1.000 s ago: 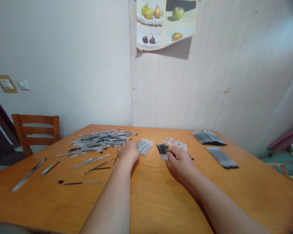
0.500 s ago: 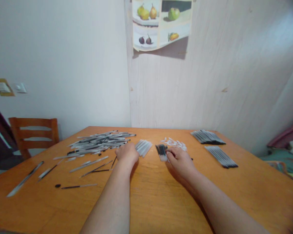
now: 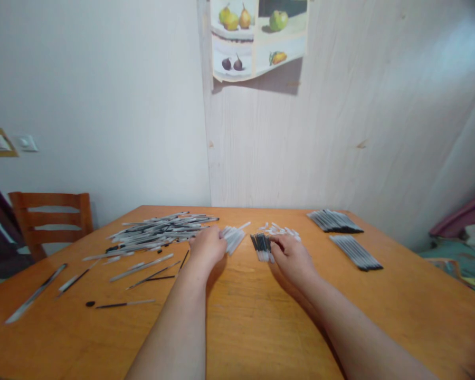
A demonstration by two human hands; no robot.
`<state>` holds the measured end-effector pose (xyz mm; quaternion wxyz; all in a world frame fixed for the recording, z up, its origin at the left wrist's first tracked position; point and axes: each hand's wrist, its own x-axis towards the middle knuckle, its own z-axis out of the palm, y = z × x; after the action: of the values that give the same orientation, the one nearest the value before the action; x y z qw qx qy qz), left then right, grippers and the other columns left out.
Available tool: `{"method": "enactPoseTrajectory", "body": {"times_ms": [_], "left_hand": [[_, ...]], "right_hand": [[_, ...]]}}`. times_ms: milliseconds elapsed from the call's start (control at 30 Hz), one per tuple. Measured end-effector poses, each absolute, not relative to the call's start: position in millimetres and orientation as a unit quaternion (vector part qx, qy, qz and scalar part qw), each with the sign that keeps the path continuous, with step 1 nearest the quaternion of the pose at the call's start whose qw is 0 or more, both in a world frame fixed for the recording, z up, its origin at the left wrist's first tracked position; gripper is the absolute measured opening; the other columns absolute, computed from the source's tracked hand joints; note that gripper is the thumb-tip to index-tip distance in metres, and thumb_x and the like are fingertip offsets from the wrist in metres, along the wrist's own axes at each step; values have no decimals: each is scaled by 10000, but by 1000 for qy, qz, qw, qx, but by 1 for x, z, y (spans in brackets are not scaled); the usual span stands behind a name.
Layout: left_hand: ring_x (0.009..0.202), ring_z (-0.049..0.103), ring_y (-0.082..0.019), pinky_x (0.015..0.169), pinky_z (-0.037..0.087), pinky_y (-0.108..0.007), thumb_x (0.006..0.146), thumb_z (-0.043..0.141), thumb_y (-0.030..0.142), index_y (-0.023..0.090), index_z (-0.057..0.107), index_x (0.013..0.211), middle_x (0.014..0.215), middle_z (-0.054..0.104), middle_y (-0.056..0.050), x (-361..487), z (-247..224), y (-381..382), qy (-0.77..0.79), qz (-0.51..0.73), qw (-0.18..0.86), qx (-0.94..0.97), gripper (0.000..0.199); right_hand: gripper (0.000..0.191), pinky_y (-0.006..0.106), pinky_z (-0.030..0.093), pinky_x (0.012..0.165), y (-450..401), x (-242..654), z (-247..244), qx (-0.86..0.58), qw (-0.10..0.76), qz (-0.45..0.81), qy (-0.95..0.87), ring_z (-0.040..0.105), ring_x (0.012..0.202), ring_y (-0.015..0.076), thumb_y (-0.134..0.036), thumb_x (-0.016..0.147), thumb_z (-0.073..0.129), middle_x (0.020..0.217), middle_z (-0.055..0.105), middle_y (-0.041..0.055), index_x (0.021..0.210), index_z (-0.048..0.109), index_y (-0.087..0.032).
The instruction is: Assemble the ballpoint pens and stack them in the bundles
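My left hand (image 3: 209,246) is closed at the near left side of a row of translucent pen barrels (image 3: 233,241). One barrel (image 3: 244,225) juts out past the far end of that row, apparently pinched by my left fingers, whose tips are partly hidden. To the right lies a small row of dark pen refills (image 3: 260,244) with whitish near ends. My right hand (image 3: 293,255) rests at the right end of this row, thumb and forefinger pinched together on a refill. Behind it are scattered short white plastic pieces (image 3: 279,229).
A big heap of pens (image 3: 162,229) covers the table's far left. Loose refills and barrels (image 3: 142,267) lie nearer, with a black round piece (image 3: 90,304). Two rows of black-tipped pens (image 3: 334,221) (image 3: 356,253) lie at right. A wooden chair (image 3: 51,219) stands beyond the left edge.
One translucent barrel now sticks out beyond the far end of its row. My left hand has shifted slightly up and right against the row. My right hand stays at the refills.
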<state>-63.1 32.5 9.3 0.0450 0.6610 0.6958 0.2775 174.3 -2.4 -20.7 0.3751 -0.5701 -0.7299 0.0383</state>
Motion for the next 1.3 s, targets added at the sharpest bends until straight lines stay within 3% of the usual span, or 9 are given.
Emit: {"method": "enactPoseTrajectory", "body": {"times_ms": [167, 300, 433, 667, 900, 1100, 1300], "left_hand": [[566, 463, -167, 571, 249, -271, 625, 598, 165, 211, 622, 600, 565, 566, -10, -51, 10, 27, 588, 316, 166, 726, 58], [542, 427, -146, 546, 220, -269, 610, 568, 134, 210, 580, 563, 538, 531, 7, -44, 15, 18, 541, 326, 223, 742, 90], [560, 445, -141, 541, 241, -265, 623, 565, 131, 204, 588, 586, 576, 550, 3, -42, 16, 17, 518, 328, 250, 749, 85], [569, 464, -120, 560, 309, -236, 688, 610, 206, 184, 603, 678, 604, 557, 19, -39, 20, 15, 504, 408, 344, 679, 25], [698, 564, -127, 670, 403, -241, 709, 697, 318, 152, 630, 854, 812, 687, -59, -25, 25, 12, 446, 513, 499, 537, 231], [739, 562, -139, 737, 405, -260, 709, 711, 375, 140, 673, 782, 790, 678, -49, -9, 16, 8, 424, 479, 501, 584, 249], [703, 567, -127, 699, 410, -246, 734, 690, 400, 145, 671, 776, 772, 680, -49, -8, 14, 11, 424, 512, 512, 545, 259]], "right_hand": [[514, 405, 341, 1078, 1, 176, -25, -565, 388, -27, -728, 471, 1256, 254, -253, 862, 500, 1312, 574, 125, 1369, 519, -168], [562, 436, 291, 1122, 0, 175, -28, -563, 355, -39, -745, 392, 1333, 265, -258, 860, 504, 1390, 514, 123, 1415, 470, -177], [467, 424, 326, 1081, 1, 176, -29, -578, 351, -39, -736, 436, 1273, 266, -248, 860, 512, 1304, 562, 118, 1322, 566, -197], [267, 357, 407, 883, 2, 180, -27, -584, 334, 2, -740, 550, 993, 230, -295, 884, 528, 988, 642, 80, 1074, 711, -253], [246, 292, 410, 749, -7, 164, -18, -534, 353, 101, -762, 580, 794, 187, -296, 904, 481, 806, 668, 47, 851, 705, -209], [255, 280, 427, 722, -15, 153, -17, -518, 400, 154, -740, 590, 751, 177, -315, 899, 478, 792, 683, 34, 825, 694, -200], [281, 275, 445, 730, -8, 159, -15, -480, 420, 205, -742, 612, 804, 178, -333, 908, 459, 857, 705, 39, 895, 702, -192]]}}
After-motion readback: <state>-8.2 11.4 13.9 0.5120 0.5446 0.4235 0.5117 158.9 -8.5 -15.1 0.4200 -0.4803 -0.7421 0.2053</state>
